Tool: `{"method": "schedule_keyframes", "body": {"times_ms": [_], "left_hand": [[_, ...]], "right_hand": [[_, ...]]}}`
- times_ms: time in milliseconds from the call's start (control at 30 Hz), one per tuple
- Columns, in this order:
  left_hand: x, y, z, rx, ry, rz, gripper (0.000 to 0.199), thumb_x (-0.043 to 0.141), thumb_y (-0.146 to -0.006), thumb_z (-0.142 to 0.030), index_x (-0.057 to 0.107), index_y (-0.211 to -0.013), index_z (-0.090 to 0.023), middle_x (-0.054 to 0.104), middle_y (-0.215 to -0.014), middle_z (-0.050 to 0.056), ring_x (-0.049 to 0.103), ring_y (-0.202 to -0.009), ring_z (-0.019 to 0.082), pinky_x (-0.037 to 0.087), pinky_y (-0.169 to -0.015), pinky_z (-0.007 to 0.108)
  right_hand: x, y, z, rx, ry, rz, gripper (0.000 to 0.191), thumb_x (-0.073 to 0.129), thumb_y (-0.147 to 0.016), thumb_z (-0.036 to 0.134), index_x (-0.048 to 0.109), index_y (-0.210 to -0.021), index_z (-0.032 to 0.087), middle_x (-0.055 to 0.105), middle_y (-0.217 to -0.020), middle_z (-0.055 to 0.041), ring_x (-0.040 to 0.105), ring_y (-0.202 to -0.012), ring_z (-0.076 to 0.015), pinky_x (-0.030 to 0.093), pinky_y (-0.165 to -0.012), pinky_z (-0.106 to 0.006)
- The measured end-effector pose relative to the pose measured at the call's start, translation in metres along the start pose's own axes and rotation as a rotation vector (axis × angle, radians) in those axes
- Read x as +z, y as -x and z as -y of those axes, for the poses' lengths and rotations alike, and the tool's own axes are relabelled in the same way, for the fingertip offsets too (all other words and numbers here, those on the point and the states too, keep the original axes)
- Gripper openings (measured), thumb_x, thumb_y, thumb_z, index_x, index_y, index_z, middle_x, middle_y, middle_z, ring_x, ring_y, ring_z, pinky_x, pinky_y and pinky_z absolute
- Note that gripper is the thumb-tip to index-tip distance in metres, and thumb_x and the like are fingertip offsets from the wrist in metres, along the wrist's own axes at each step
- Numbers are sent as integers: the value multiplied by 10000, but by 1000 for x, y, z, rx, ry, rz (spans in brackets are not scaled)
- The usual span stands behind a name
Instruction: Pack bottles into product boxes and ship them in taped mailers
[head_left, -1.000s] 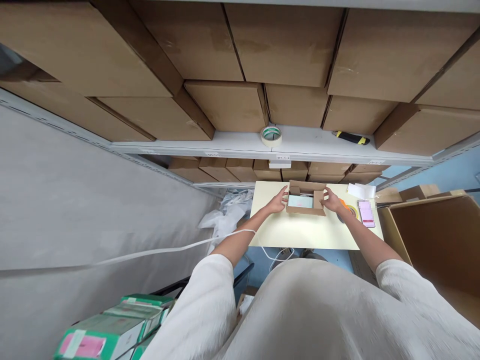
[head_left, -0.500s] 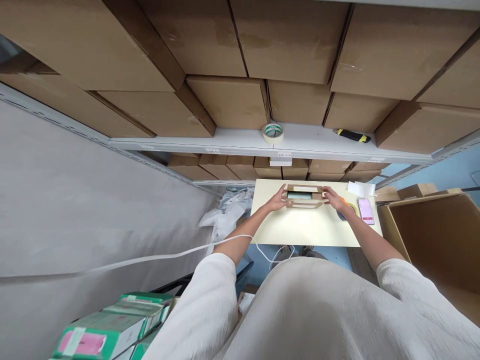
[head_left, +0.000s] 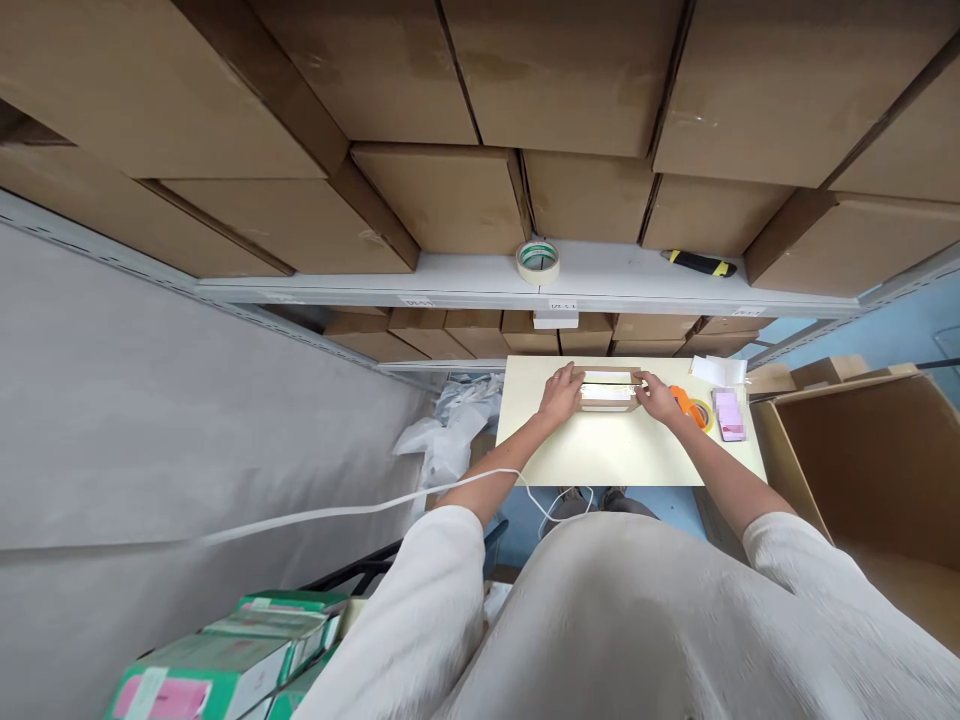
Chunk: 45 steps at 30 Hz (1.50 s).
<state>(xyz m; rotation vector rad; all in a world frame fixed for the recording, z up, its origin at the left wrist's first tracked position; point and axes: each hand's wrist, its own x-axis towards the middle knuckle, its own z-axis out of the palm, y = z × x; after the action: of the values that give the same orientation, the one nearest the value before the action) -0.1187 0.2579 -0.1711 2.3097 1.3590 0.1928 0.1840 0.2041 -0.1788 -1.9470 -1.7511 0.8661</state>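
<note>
A small cardboard box [head_left: 607, 392] lies on the pale yellow tabletop [head_left: 600, 450], its two long top flaps folded together along a thin dark seam. Pale, shiny strips run along the flaps. My left hand [head_left: 559, 396] grips the box's left end, fingers over the top edge. At the opposite end, my right hand [head_left: 655, 397] holds the right corner with thumb and fingers. Just right of that hand sits an orange tape dispenser [head_left: 681, 402] with a yellow tape roll [head_left: 703, 414]. A phone [head_left: 727, 415] with a pink screen lies beyond them.
Brown cartons [head_left: 577, 70] fill the shelves ahead. On the shelf edge [head_left: 615, 270] rest a masking tape roll [head_left: 538, 262] and a black-yellow utility knife [head_left: 701, 263]. A large open carton [head_left: 885, 460] stands right of the table; a white cable [head_left: 337, 510] crosses at left.
The box's top flaps have swung shut over its opening, hiding the inside. Both hands have closed in on the box's ends. The view has shifted slightly.
</note>
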Motion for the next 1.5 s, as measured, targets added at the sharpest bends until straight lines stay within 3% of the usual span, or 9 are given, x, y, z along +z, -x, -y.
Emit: {"method": "schedule_keyframes", "body": {"times_ms": [100,267,567,700,833,1000,1200,1367,1500], "left_hand": [[3,3,-7,141,-113,1,525,443,-1064,-216,561,-1574,-186,384,-1750,172,323,-1629,352,289,-1318,554],[4,4,-14,162,-175,77,560,385,-1094,-274,492,-1627,-139,396,-1742,204,336,-1629,351,217,-1341,562],[6,-6,-32,239,-22,121,574,483,-1038,-267,495,-1598,-146,484,-1643,231,391,-1560,399,247,-1307,579],[9,-17,-47,260,12,142,551,519,-1027,-271,511,-1571,-185,516,-1590,214,435,-1501,403,284,-1280,577],[13,-23,-61,302,-32,181,542,558,-1022,-311,517,-1551,-197,500,-1599,204,432,-1488,406,309,-1259,553],[18,-28,-68,310,-67,206,573,568,-1009,-296,494,-1565,-179,471,-1622,208,399,-1503,410,325,-1243,559],[21,-33,-67,282,-49,204,567,538,-1008,-264,504,-1570,-201,490,-1609,197,406,-1492,409,330,-1246,576],[22,-32,-68,250,-11,201,578,541,-1009,-268,505,-1584,-215,490,-1612,190,404,-1497,413,337,-1250,593],[22,-31,-68,242,5,191,591,553,-1006,-265,500,-1593,-227,479,-1628,176,405,-1501,404,343,-1253,584]], "right_hand": [[0,8,2,-35,149,2,513,398,-1084,393,575,-1548,268,636,-1509,-126,711,-1134,-294,606,-957,-452],[4,19,4,-30,372,23,577,311,-1121,401,470,-1667,299,597,-1579,-121,649,-1265,-343,584,-996,-468],[-3,22,3,-36,185,25,571,411,-1094,461,522,-1629,300,534,-1631,-129,568,-1373,-385,518,-1115,-514],[-15,38,-20,-17,130,-53,565,416,-1073,420,532,-1600,251,561,-1592,-134,551,-1398,-367,510,-1127,-527],[-27,57,-60,184,170,-108,474,458,-1041,411,671,-1405,194,661,-1410,-194,605,-1308,-394,499,-1087,-528],[-31,71,-100,374,225,-78,440,584,-987,559,726,-1191,196,712,-1249,-197,623,-1264,-391,501,-1033,-495],[-18,69,-114,462,202,-27,443,663,-919,566,716,-1201,228,696,-1232,-199,576,-1321,-439,449,-1074,-612],[0,66,-121,408,178,-111,462,615,-945,589,691,-1264,264,716,-1136,-181,569,-1303,-435,435,-1063,-646],[2,69,-121,369,158,-159,434,591,-967,587,712,-1227,260,711,-1095,-188,599,-1262,-430,437,-1064,-640]]}}
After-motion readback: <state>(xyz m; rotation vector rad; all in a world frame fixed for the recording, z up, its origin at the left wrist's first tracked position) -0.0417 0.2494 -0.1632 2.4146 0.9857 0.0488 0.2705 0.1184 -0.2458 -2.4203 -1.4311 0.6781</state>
